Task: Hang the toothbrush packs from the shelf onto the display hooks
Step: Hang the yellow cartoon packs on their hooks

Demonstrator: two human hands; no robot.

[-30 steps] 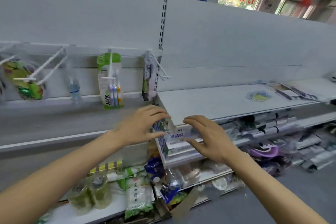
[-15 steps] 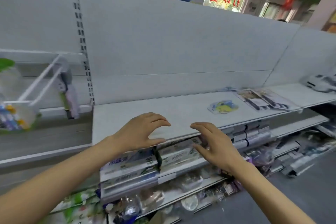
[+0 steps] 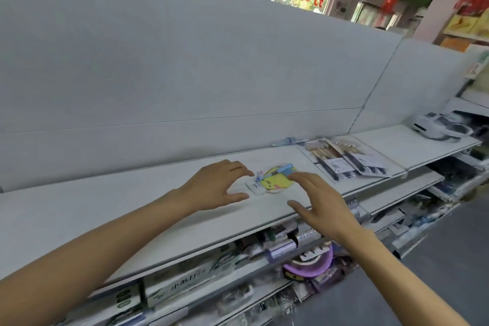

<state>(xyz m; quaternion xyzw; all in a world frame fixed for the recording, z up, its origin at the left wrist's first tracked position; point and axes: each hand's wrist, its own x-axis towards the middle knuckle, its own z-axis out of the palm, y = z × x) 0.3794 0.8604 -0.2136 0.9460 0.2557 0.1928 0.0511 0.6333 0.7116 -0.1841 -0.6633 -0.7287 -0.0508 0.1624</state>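
Observation:
A small children's toothbrush pack (image 3: 270, 180), yellow card with a blue brush, lies flat on the white shelf (image 3: 132, 204). My left hand (image 3: 217, 185) hovers just left of it, fingers spread and empty. Just right of the pack my right hand (image 3: 317, 201) reaches in, fingers relaxed, holding nothing; its fingertips overlap the pack's right edge. Further right on the same shelf lie two larger flat toothbrush packs (image 3: 346, 160). No display hooks are in view.
A grey back panel (image 3: 185, 74) rises behind the shelf. A white device (image 3: 436, 127) sits at the far right. Lower shelves hold boxed goods (image 3: 182, 280) and a purple item (image 3: 309, 264). The floor aisle lies at the bottom right.
My view has swung right, away from the hooks with hanging packs. Both hands have moved from the lower shelf edge up over the top shelf, to either side of the yellow pack.

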